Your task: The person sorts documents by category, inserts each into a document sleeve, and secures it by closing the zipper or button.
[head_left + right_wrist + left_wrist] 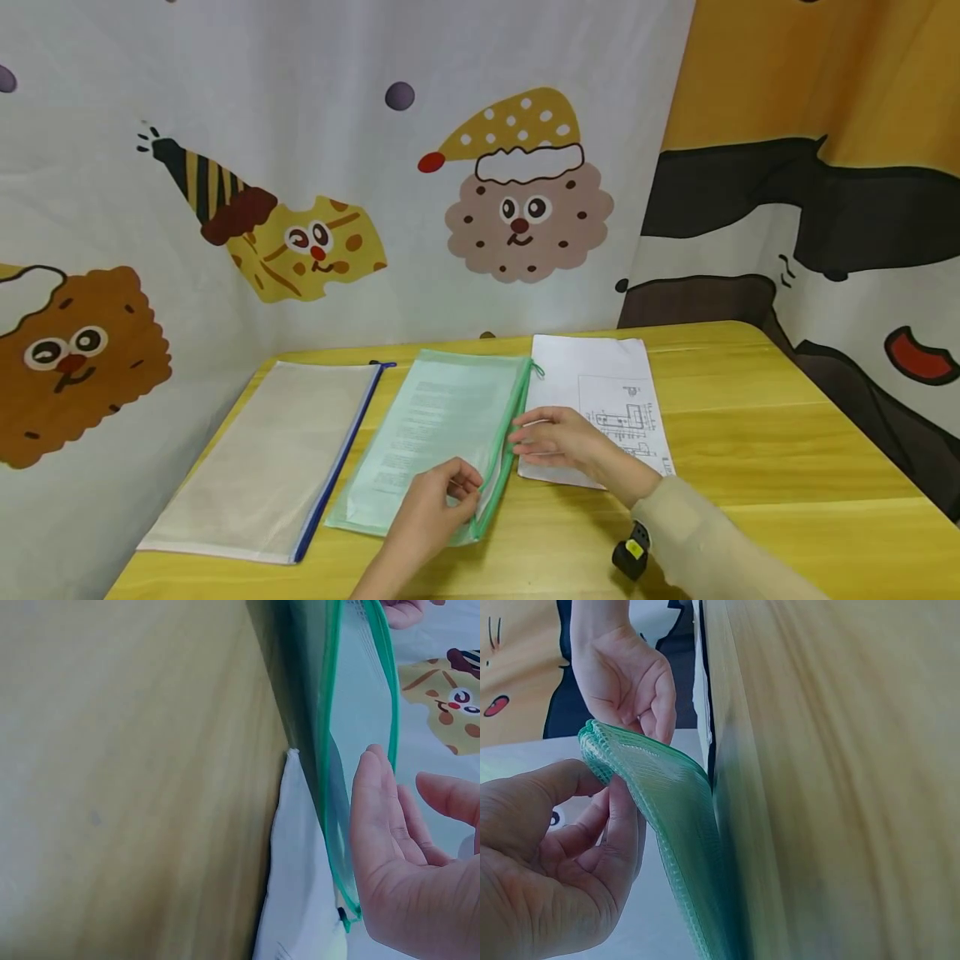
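A translucent green zip folder [442, 417] with printed sheets inside lies in the middle of the table. Its zip side faces right and gapes, with a white paper edge showing in the opening. My left hand [433, 507] pinches the folder's upper layer near the front right corner; the left wrist view shows thumb and fingers [619, 825] on the mesh edge. At the right side, my right hand [562, 442] holds nothing, its fingers extended toward the green rim. The right wrist view shows these straight fingers [371, 802] right at the folder's opening.
White sheets with a technical drawing [551, 362] lie right of the green folder, partly under my right forearm. To the left is a pale zip folder [262, 458] with a blue zip edge. Behind the wooden table [787, 467] hangs a cartoon-printed curtain [337, 108].
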A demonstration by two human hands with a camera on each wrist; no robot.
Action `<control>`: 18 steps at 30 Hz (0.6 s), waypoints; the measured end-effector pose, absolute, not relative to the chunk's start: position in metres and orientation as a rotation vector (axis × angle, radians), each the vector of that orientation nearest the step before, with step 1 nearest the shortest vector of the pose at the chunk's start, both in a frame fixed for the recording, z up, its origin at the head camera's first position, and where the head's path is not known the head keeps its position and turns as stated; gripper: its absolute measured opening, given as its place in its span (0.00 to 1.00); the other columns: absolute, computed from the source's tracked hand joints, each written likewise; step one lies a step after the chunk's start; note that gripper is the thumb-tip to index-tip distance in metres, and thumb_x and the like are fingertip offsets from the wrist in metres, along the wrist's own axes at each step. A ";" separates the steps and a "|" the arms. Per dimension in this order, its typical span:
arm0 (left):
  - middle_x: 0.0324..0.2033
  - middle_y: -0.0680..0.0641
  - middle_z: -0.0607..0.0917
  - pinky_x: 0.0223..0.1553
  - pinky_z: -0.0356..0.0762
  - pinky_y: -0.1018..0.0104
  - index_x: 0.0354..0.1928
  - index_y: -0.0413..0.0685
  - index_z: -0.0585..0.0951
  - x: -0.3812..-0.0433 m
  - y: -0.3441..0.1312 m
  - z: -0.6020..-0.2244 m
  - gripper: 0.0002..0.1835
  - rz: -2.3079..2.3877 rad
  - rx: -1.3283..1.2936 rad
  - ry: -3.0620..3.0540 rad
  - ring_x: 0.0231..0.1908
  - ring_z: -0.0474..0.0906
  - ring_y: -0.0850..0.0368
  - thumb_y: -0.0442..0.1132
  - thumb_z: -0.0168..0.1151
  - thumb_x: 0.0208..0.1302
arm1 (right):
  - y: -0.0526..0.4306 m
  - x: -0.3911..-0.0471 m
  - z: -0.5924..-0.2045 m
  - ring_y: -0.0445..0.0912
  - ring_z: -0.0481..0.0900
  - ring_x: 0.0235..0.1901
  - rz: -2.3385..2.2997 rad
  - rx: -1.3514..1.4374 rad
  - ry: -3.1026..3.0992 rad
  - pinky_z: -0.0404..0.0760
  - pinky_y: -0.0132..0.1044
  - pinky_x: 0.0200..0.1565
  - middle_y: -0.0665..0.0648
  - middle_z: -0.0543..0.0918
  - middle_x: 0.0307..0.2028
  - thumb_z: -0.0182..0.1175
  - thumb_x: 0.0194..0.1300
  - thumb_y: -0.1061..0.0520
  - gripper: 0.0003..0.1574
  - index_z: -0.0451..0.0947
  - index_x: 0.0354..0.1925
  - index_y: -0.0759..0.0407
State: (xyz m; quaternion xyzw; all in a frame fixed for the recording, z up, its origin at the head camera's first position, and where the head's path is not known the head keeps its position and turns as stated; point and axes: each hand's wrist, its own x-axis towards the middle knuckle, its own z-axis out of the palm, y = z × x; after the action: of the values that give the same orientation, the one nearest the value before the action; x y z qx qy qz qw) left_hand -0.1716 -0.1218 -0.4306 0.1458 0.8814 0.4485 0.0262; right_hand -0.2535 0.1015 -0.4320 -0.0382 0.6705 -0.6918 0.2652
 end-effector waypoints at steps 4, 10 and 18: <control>0.29 0.55 0.81 0.33 0.76 0.73 0.34 0.47 0.80 -0.172 -0.123 -0.431 0.02 1.394 0.446 2.709 0.30 0.76 0.66 0.34 0.61 0.60 | 0.103 -0.260 -0.428 0.51 0.83 0.43 -1.871 -0.072 1.842 0.81 0.43 0.47 0.64 0.81 0.48 0.52 0.69 0.60 0.23 0.67 0.59 0.69; 0.29 0.54 0.80 0.31 0.75 0.73 0.35 0.47 0.80 -0.172 -0.124 -0.430 0.02 1.414 0.408 2.657 0.30 0.76 0.65 0.35 0.62 0.61 | 0.105 -0.272 -0.424 0.51 0.84 0.42 -1.877 -0.037 1.873 0.81 0.45 0.48 0.64 0.82 0.48 0.51 0.69 0.60 0.21 0.69 0.58 0.68; 0.30 0.50 0.80 0.25 0.78 0.72 0.36 0.44 0.79 -0.172 -0.125 -0.430 0.03 1.520 0.355 2.527 0.30 0.76 0.61 0.34 0.61 0.61 | 0.107 -0.284 -0.419 0.52 0.84 0.43 -1.894 0.010 1.889 0.81 0.44 0.47 0.63 0.82 0.48 0.52 0.69 0.60 0.20 0.69 0.57 0.67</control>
State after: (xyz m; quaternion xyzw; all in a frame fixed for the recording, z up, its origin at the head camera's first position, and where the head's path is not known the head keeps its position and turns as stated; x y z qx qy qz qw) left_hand -0.1718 -0.1248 -0.4299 0.1190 0.8476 0.5099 0.0855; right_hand -0.2842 0.1067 -0.4193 0.0036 0.6870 -0.6889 0.2311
